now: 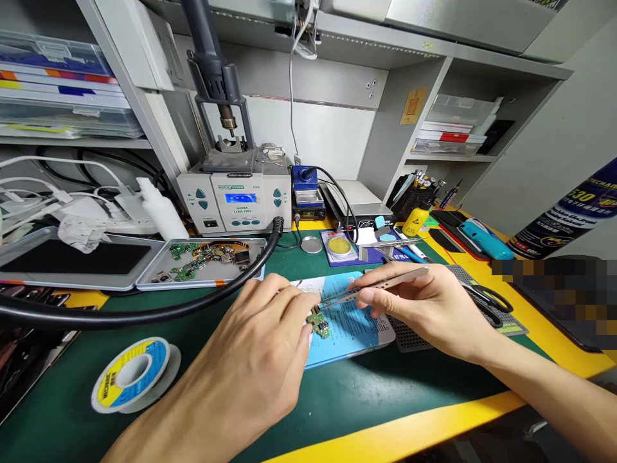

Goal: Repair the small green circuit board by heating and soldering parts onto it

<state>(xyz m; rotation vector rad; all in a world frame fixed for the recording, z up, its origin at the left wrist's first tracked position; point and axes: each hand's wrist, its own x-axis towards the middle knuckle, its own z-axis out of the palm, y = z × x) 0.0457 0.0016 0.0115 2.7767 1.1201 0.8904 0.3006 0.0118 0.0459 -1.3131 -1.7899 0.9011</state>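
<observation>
My left hand (pixel 260 347) pinches a small green circuit board (pixel 319 323) and holds it over a light blue mat (pixel 351 328) on the green bench. In my right hand (pixel 424 305) metal tweezers (pixel 371 286) are gripped, their tips touching the top of the board. Both hands are closed. My left fingers cover part of the board.
A hot-air rework station (pixel 236 199) stands at the back, its black hose (pixel 144 315) curving across the bench. A metal tray (pixel 202 263) with several green boards lies at the left. A solder spool (pixel 130 373) sits front left. Scissors (pixel 486 302), bottles and tools lie at the right.
</observation>
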